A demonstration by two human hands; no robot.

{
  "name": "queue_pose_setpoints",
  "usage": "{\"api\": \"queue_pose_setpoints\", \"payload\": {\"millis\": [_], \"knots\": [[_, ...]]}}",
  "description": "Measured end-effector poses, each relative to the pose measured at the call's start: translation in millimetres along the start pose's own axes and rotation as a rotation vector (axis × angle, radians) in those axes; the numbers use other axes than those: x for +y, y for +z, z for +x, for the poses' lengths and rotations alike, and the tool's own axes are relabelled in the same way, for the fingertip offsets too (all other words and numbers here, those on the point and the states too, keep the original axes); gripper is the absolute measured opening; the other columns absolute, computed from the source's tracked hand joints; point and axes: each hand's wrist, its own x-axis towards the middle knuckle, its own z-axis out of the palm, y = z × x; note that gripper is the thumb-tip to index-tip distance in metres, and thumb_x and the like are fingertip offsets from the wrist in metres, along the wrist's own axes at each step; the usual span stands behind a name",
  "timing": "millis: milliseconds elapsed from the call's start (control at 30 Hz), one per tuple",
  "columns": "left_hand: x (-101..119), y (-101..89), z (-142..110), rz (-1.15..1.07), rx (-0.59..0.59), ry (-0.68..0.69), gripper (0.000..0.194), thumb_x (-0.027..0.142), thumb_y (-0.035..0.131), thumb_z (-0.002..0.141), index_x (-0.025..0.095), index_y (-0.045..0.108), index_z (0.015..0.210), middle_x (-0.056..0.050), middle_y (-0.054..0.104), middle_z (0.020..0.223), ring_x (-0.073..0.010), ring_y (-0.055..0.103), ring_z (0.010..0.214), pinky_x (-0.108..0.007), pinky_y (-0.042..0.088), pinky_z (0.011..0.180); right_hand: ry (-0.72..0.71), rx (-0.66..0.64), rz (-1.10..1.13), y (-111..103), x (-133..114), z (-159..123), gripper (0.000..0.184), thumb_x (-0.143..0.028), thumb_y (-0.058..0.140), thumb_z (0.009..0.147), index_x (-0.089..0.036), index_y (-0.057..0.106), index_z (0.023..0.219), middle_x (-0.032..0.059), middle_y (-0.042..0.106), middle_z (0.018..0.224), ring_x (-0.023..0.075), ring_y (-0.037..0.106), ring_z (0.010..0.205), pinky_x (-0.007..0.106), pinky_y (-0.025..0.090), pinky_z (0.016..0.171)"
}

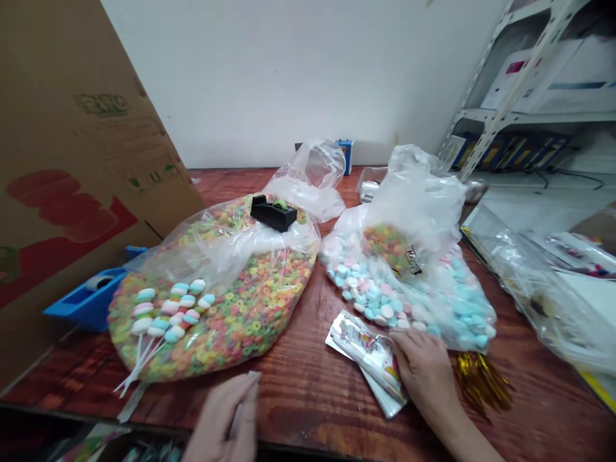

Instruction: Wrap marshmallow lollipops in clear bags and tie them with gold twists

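The right hand (426,362) entered from the lower right, its forearm slanting up and leftward, the back of the hand uppermost and the fingers against the right edge of the printed packets (366,353); whether they gripped or merely touched could not be told. The packets lay aslant on the red-brown table (298,391), just in front of the bag of pastel candies (385,301). The left hand (226,417), blurred, was at the table's near edge, fingers directed upward and slightly right, well apart from the packets; whether it was closed on anything could not be discerned. Candy skewers (176,311) rested on the bag of coloured rings (269,301). Gold ties (481,378) lay beside the right forearm.
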Motion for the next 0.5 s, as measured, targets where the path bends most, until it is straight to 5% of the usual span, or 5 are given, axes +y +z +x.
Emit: {"api": "queue_pose_setpoints", "payload": {"millis": [133,267,333,400,500], "knots": [[46,84.9,-23,-0.212,-0.686,-0.071,0.021,0.038,0.061,0.08,0.024,0.076,0.084,-0.008,0.07,0.082,-0.0226,0.063,0.078,-0.032,0.048,0.073,-0.112,0.095,-0.077,-28,-8,10,0.018,-0.025,0.048,0.094,-0.023,0.066,0.091,0.006,0.068,0.109,0.0265,0.058,0.101,0.046,0.031,0.091],[65,146.0,-42,-0.747,-1.219,-0.64,0.051,0.056,0.067,0.071,0.017,0.071,0.103,-0.013,0.07,0.09,-0.0212,0.064,0.075,-0.032,0.047,0.071,-0.35,0.268,-0.122,-77,-17,20,0.011,-0.021,0.055,0.091,-0.021,0.065,0.096,0.0086,0.067,0.108,0.0228,0.061,0.099,0.045,0.032,0.095],[74,164.3,-45,-1.135,-1.203,-0.851,0.066,0.062,0.069,0.064,0.017,0.067,0.113,-0.015,0.066,0.111,-0.0237,0.063,0.092,-0.033,0.047,0.077,-0.453,0.285,-0.086,-94,-18,19,0.016,-0.015,0.053,0.09,-0.019,0.064,0.101,0.0092,0.068,0.104,0.0207,0.062,0.094,0.041,0.035,0.092],[81,173.9,-42,-1.405,-1.0,-0.918,0.06,0.058,0.067,0.069,0.019,0.066,0.114,-0.014,0.063,0.118,-0.0233,0.059,0.102,-0.032,0.046,0.083,-0.474,0.25,-0.002,-99,-18,13,0.023,-0.012,0.052,0.088,-0.021,0.064,0.106,0.008,0.068,0.103,0.02,0.061,0.094,0.038,0.038,0.089],[85,175.7,-35,-1.415,-0.654,-0.911,0.028,0.034,0.065,0.08,0.018,0.071,0.102,-0.009,0.069,0.101,-0.017,0.062,0.088,-0.029,0.046,0.08,-0.189,0.233,0.34,-84,-20,2,0.032,-0.017,0.058,0.086,-0.027,0.059,0.117,0.0062,0.065,0.112,0.0213,0.061,0.101,0.034,0.045,0.087]]}}
